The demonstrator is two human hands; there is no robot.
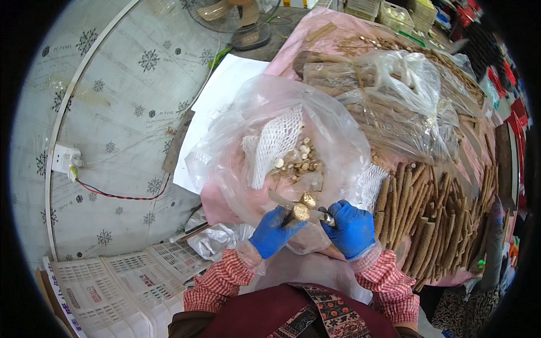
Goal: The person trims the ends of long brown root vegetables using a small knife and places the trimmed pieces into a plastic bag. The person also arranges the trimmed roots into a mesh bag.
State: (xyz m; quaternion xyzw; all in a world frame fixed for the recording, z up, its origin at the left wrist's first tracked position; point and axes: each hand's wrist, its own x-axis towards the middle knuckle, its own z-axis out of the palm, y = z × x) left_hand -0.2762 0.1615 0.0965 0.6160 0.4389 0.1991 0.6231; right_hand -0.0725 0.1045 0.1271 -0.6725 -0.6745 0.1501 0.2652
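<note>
My left hand (274, 232), in a blue glove, is closed on a brown yam, whose round, pale cut face (301, 212) points up. A second pale cut piece (307, 200) shows just beyond the knife blade (280, 198). In my right hand (352, 228), also gloved in blue, is the knife's handle, with the blade lying across the yam toward the left. Both hands are over the near edge of a spread clear plastic bag (222, 152). Inside it are small round cut pieces (305, 150) and a white foam net sleeve (280, 141).
Many brown yams (422, 225) lie in a heap at right on pink sheeting (293, 36). Behind them are more yams under clear plastic (406, 84). A fan (248, 36) stands at the far edge. At left are a patterned wall panel (129, 129) and a socket with a wire (66, 159).
</note>
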